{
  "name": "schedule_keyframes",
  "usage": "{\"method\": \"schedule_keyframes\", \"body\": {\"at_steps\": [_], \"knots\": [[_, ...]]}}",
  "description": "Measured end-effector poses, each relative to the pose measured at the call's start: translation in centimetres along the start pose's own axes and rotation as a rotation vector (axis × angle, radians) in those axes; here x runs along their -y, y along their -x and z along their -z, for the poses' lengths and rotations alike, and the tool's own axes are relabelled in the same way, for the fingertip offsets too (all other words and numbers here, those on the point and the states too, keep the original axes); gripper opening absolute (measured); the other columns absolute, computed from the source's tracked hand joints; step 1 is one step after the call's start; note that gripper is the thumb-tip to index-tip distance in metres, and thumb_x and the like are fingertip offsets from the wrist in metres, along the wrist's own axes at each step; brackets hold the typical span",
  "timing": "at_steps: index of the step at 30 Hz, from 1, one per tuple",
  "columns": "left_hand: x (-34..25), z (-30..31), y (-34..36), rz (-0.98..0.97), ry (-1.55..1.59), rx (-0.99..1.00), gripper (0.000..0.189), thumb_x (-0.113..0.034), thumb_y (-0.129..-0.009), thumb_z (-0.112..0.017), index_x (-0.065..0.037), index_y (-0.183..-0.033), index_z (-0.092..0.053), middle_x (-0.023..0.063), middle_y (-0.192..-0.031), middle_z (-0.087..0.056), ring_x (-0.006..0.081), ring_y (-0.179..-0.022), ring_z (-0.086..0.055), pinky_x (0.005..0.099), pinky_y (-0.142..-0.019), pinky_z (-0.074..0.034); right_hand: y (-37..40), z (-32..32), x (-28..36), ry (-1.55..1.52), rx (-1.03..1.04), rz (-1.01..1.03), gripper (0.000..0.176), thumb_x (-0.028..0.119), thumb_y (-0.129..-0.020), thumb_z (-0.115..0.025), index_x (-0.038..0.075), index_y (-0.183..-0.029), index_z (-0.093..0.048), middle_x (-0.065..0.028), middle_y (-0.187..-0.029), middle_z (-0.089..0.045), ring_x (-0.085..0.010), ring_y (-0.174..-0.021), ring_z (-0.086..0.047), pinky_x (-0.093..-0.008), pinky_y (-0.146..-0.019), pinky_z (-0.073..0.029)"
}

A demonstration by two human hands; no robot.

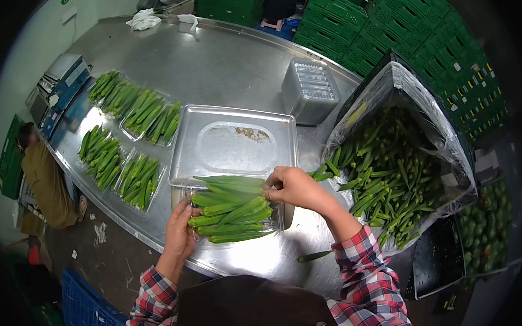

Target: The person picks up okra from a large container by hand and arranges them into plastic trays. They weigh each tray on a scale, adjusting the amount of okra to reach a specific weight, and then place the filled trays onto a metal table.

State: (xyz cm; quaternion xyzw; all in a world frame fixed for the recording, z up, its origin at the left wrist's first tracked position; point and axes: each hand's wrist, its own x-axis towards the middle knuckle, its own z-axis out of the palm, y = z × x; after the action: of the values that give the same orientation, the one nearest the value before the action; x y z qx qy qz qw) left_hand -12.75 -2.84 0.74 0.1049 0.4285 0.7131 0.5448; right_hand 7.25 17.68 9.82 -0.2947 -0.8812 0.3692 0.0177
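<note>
A clear plastic punnet (277, 219) full of green okra pods (231, 209) sits at the near edge of the steel table (220, 65). My left hand (179, 229) cups the punnet's left end, touching the stem ends of the pods. My right hand (294, 186) rests on the right side of the pile, fingers closed on the tips of the top pods. A tilted black crate lined with plastic (407, 87) holds a large heap of loose okra (392, 180) just right of my right hand.
An empty metal tray (233, 144) lies behind the punnet. Several filled okra punnets (127, 140) line the table's left side. A stack of empty punnets (310, 89) stands farther back. Green crates (407, 31) are piled behind. A person (43, 174) crouches at far left. One loose pod (314, 256) lies near the edge.
</note>
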Motion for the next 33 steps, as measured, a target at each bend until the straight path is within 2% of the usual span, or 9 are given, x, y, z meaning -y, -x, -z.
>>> {"method": "schedule_keyframes", "body": {"at_steps": [2, 5, 8, 11, 19, 23, 26, 27, 33], "knots": [[0.0, -0.2, 0.0, -0.009, 0.007, -0.017, 0.041, -0.016, -0.093, -0.044, 0.002, -0.129, -0.036, 0.0115, -0.092, -0.061, 0.0153, -0.081, -0.059, 0.0248, -0.071, -0.050, 0.2, 0.7, 0.1, -0.241, 0.033, -0.102, 0.029, 0.024, -0.074, -0.070, -0.003, -0.083, -0.065, -0.0057, -0.068, -0.060, -0.0142, -0.062, -0.054, -0.0270, -0.062, -0.044], [-0.2, -1.0, 0.2, -0.023, 0.010, -0.012, 0.042, -0.015, -0.093, -0.044, 0.003, -0.129, -0.036, 0.0112, -0.091, -0.061, 0.0146, -0.081, -0.059, 0.0246, -0.071, -0.050, 0.2, 0.9, -0.8, -0.442, 0.069, -0.156, 0.028, 0.026, -0.075, -0.070, -0.002, -0.079, -0.065, 0.0003, -0.065, -0.057, -0.0069, -0.055, -0.046, -0.0224, -0.052, -0.039], [-0.4, -1.0, 0.3, -0.017, -0.009, 0.015, 0.043, -0.015, -0.092, -0.045, 0.003, -0.130, -0.035, 0.0113, -0.092, -0.061, 0.0145, -0.082, -0.059, 0.0248, -0.072, -0.049, 0.8, 2.1, 0.3, -0.512, 0.107, -0.283, 0.026, 0.026, -0.075, -0.069, 0.000, -0.077, -0.065, 0.0024, -0.064, -0.057, -0.0034, -0.049, -0.041, -0.0197, -0.043, -0.031], [-0.5, -1.1, 0.3, -0.015, -0.017, -0.002, 0.044, -0.015, -0.092, -0.046, 0.004, -0.130, -0.035, 0.0116, -0.092, -0.061, 0.0148, -0.083, -0.059, 0.0253, -0.073, -0.049, 0.9, 1.8, -0.4, -0.552, 0.085, -0.275, 0.026, 0.026, -0.075, -0.068, 0.001, -0.077, -0.065, 0.0032, -0.063, -0.056, -0.0011, -0.045, -0.035, -0.0183, -0.039, -0.024], [-0.3, -1.1, 0.5, -0.004, -0.015, -0.033, 0.046, -0.015, -0.091, -0.048, 0.004, -0.130, -0.033, 0.0102, -0.091, -0.061, 0.0137, -0.084, -0.057, 0.0254, -0.075, -0.049, 1.6, 1.4, -1.0, -0.605, 0.033, -0.233, 0.022, 0.022, -0.074, -0.067, 0.000, -0.075, -0.063, 0.0024, -0.065, -0.056, -0.0021, -0.052, -0.040, -0.0181, -0.046, -0.031], [-0.1, -1.8, 0.6, -0.003, -0.044, -0.040, 0.045, -0.014, -0.091, -0.049, 0.004, -0.129, -0.035, 0.0078, -0.090, -0.060, 0.0124, -0.082, -0.056, 0.0244, -0.074, -0.048, 3.3, 0.6, -1.1, -0.620, -0.121, -0.173, 0.018, 0.016, -0.073, -0.065, 0.000, -0.069, -0.059, 0.0029, -0.066, -0.053, -0.0034, -0.060, -0.043, -0.0191, -0.055, -0.036], [0.1, -3.0, 0.6, 0.020, -0.080, -0.004, 0.043, -0.014, -0.091, -0.049, 0.003, -0.129, -0.036, 0.0068, -0.090, -0.060, 0.0119, -0.082, -0.056, 0.0236, -0.073, -0.048, 5.4, 0.6, -1.4, -0.567, -0.177, -0.198, 0.017, 0.012, -0.072, -0.064, 0.001, -0.065, -0.054, 0.0030, -0.066, -0.048, -0.0045, -0.062, -0.042, -0.0199, -0.057, -0.036], [0.2, -3.5, 0.7, 0.038, -0.089, 0.023, 0.043, -0.014, -0.091, -0.049, 0.003, -0.128, -0.037, 0.0067, -0.090, -0.060, 0.0119, -0.082, -0.056, 0.0234, -0.073, -0.047, 6.4, 0.7, -1.4, -0.501, -0.202, -0.178, 0.019, 0.014, -0.070, -0.063, -0.004, -0.077, -0.062, -0.0013, -0.064, -0.048, -0.0084, -0.062, -0.044, -0.0236, -0.061, -0.040], [3.1, -7.6, 0.7, 0.144, -0.164, 0.124, 0.041, -0.013, -0.091, -0.047, 0.003, -0.128, -0.038, 0.0077, -0.093, -0.061, 0.0131, -0.085, -0.057, 0.0244, -0.076, -0.048, 15.4, 0.9, -3.6, -0.549, -0.406, -0.223, 0.012, 0.008, -0.070, -0.061, -0.001, -0.077, -0.061, -0.0009, -0.068, -0.049, -0.0068, -0.063, -0.043, -0.0221, -0.057, -0.037]]}}
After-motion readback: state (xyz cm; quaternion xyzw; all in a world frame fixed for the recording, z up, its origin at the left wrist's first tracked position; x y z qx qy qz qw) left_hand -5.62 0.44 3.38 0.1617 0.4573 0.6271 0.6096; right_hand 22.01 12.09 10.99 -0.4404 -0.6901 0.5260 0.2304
